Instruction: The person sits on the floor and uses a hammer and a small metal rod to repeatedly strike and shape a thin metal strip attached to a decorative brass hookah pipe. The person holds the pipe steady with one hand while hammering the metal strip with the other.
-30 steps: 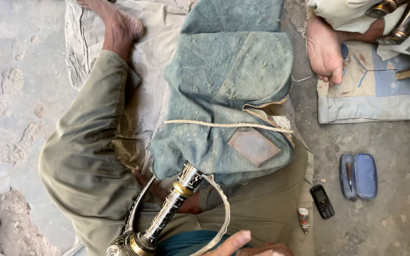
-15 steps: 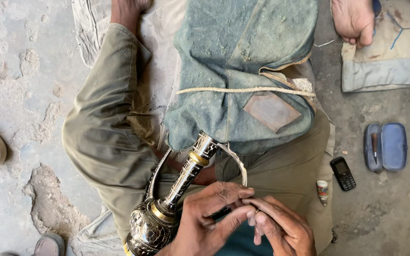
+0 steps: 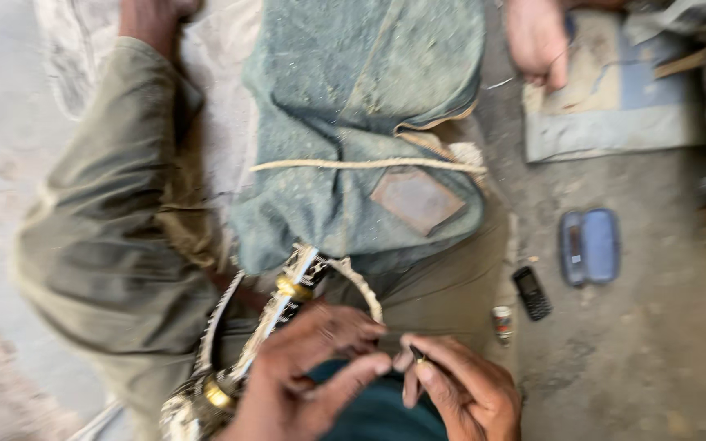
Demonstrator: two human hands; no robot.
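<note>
Left hand [image 3: 308, 376] half curled, fingertips meeting those of right hand [image 3: 459, 388], pinching some small dark piece [image 3: 416, 354], too blurred to identify. Resting across the lap just beside: ornate banded metal stem [image 3: 288, 298] with curved handles. Seemingly mid-fitting; steady fine alignment needed next. Farther off: small phone [image 3: 531, 292], blue case [image 3: 588, 245].

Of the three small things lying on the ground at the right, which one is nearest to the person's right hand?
The small white-and-red tube is nearest the right hand. The black mobile phone lies just beyond it, and the blue oval case lies farthest, higher and further right.
</note>
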